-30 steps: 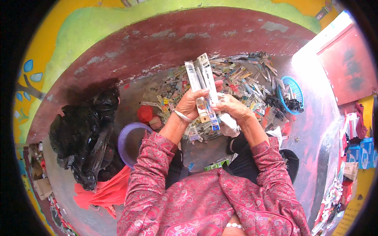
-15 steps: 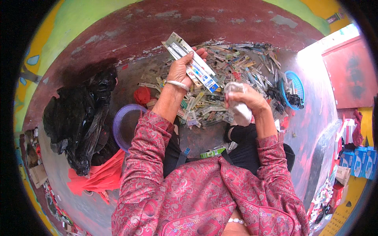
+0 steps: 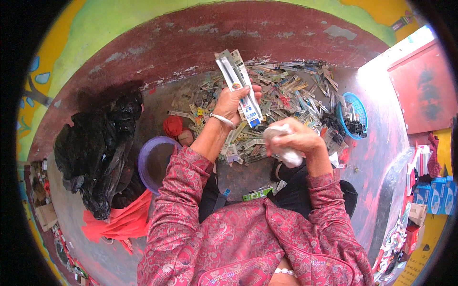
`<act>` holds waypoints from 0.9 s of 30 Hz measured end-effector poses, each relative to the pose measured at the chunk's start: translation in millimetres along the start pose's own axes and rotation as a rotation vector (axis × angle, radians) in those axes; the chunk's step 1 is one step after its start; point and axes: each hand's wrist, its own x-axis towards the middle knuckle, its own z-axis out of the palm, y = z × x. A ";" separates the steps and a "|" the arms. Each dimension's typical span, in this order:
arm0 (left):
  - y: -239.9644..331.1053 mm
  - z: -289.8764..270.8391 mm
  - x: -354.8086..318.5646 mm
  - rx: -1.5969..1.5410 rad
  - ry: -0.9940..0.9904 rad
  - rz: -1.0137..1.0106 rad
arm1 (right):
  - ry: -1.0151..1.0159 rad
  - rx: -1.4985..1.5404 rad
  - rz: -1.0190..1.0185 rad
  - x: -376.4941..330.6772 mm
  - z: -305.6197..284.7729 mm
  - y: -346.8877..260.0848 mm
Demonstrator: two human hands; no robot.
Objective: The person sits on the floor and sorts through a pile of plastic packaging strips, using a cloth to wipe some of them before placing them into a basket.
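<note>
Two hands, just parted.
My left hand (image 3: 233, 101) alone pinches slim packets (image 3: 251, 108); my right hand (image 3: 299, 138), off them, clutches white bundle (image 3: 291, 157).

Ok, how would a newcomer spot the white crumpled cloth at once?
Start at the dark red wall, then the wide pile of slim packets on the floor below it. Toward the pile's near edge in the picture, the right hand grips the white cloth. It is crumpled and rounded, unlike the flat, straight-edged packets in the left hand.
</note>
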 end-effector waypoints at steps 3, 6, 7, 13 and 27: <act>-2.8 7.7 -1.6 0.198 -0.048 -0.060 | 0.518 0.106 -0.399 -4.8 -10.7 -18.3; -23.8 8.7 -7.4 0.248 -0.118 -0.134 | 0.822 -0.166 -0.646 13.0 -3.0 -27.8; -25.9 11.0 -6.9 0.361 -0.228 -0.199 | 0.795 -0.496 -0.739 20.4 -5.5 -24.8; -31.2 21.2 -26.5 0.417 -0.325 -0.400 | 0.820 -1.189 -0.612 36.7 -16.5 2.0; -34.0 25.5 -27.5 0.264 -0.250 -0.485 | 1.074 -0.858 -0.767 22.2 -14.7 -0.2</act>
